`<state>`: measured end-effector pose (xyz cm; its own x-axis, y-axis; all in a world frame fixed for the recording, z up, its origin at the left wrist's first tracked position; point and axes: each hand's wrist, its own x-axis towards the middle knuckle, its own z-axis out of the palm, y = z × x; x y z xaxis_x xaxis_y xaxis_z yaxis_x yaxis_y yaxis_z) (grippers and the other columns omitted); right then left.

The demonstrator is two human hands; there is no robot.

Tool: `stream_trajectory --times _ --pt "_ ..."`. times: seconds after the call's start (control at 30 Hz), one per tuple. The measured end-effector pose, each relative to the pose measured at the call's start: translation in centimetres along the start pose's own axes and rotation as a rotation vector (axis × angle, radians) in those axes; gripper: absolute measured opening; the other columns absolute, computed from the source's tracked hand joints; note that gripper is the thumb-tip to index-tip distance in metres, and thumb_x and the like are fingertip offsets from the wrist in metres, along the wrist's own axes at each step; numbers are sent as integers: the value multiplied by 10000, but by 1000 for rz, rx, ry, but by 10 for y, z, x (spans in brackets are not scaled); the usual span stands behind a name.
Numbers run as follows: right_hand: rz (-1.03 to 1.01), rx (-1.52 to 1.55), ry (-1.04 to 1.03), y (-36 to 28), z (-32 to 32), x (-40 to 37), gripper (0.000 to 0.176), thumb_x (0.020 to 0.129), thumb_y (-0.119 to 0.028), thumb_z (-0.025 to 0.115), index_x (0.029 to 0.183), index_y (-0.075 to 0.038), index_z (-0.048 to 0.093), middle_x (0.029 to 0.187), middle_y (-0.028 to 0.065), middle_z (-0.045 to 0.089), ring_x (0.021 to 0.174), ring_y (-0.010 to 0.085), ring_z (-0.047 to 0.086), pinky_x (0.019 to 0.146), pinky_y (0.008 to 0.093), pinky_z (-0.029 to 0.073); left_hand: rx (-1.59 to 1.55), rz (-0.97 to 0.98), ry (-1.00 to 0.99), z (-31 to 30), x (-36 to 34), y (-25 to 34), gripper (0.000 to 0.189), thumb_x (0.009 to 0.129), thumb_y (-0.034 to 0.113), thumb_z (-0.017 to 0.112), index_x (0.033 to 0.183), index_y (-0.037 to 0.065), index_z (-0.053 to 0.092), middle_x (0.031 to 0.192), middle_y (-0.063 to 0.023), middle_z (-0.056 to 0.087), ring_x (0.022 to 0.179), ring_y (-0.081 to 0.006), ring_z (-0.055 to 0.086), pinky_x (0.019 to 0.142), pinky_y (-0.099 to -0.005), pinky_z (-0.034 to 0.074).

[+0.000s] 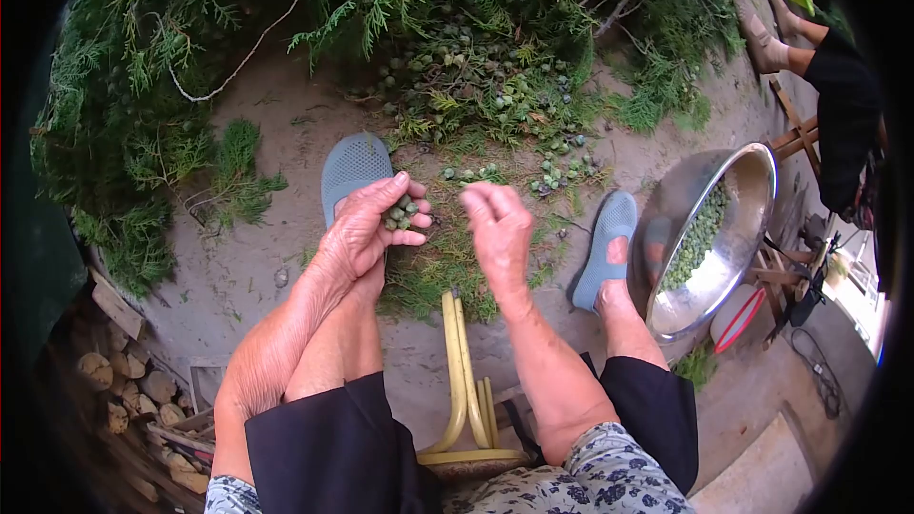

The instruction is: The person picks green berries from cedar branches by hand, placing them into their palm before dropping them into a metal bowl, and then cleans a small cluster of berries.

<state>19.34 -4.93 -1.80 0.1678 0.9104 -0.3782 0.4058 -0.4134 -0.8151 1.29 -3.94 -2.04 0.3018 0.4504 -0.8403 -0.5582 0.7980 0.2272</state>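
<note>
My left hand [367, 219] is cupped around several small green cypress cones [400, 212], its palm turned up above the left shoe. To its right, my right hand [500, 228] hangs in the air, apart from the left one. The right hand's fingers are curled together, and whatever lies between the fingertips is too small to make out. Beneath and beyond both hands, a heap of loose cones and green sprigs [495, 95] covers the ground. A shiny metal basin [757, 181], tilted in view, holds many more green cones [700, 238] at the right.
Leafy cypress branches [171, 19] are piled across the back and left. Grey shoes [354, 167] flank the litter. A yellow metal frame [459, 371] rises between my legs. Cut logs [124, 371] lie at lower left. Another person's legs [843, 114] show at upper right.
</note>
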Motion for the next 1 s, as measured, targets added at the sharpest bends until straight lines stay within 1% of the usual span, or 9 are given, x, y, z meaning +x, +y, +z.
stream_trajectory --times 0.03,0.1,0.17,0.27,0.37,0.47,0.57,0.77,1.0 --pt "0 0 0 8 -1 5 90 812 -54 628 890 -14 648 807 101 604 708 210 591 620 342 475 16 -6 3 -1 0 1 303 936 279 540 990 -16 579 869 -137 628 748 -194 652 614 -321 595" --pt "-141 -269 255 26 -5 25 93 819 -67 643 902 -27 660 797 82 600 654 165 570 585 296 464 31 -12 8 -1 0 1 299 934 279 543 981 -14 579 869 -137 628 741 -195 653 603 -318 595" --pt "-189 -350 278 36 -2 34 163 781 -62 673 933 -16 639 787 92 581 650 195 563 600 322 462 32 -10 9 -2 0 0 298 931 285 548 965 -10 577 865 -137 628 730 -196 654 582 -312 592" --pt "-101 -423 221 33 0 31 444 670 -39 738 1080 -8 570 822 84 545 643 185 547 637 314 470 26 -5 2 -1 -1 1 298 929 289 551 959 -7 576 863 -137 629 729 -194 655 580 -311 590" --pt "105 -154 191 37 -7 14 465 667 0 722 1103 -1 561 872 82 536 672 160 544 664 291 472 17 -8 0 -2 0 1 296 928 290 552 957 -4 577 861 -133 629 727 -191 654 581 -313 590" --pt "23 -267 232 65 -16 6 436 688 37 687 1104 -8 565 913 80 534 671 133 542 655 280 472 20 -9 9 -1 0 1 291 928 288 552 956 -1 579 858 -129 628 727 -189 654 586 -314 590" --pt "21 -292 253 44 -16 8 378 710 52 656 1073 -32 592 925 80 539 674 143 542 653 277 468 26 0 -2 -2 1 -1 290 928 286 552 957 -1 580 853 -127 626 728 -189 652 591 -315 591" --pt "-397 -517 156 38 0 29 309 693 74 618 978 -44 635 972 123 552 832 271 571 730 340 460 29 5 11 0 -1 0 281 932 275 548 959 -3 581 855 -128 623 734 -191 649 598 -314 590" --pt "-360 -457 114 43 -3 37 259 724 48 599 961 -43 651 907 134 557 842 284 563 747 349 455 33 2 10 -1 -1 0 280 934 272 545 962 -5 581 873 -131 623 738 -192 645 609 -319 587"
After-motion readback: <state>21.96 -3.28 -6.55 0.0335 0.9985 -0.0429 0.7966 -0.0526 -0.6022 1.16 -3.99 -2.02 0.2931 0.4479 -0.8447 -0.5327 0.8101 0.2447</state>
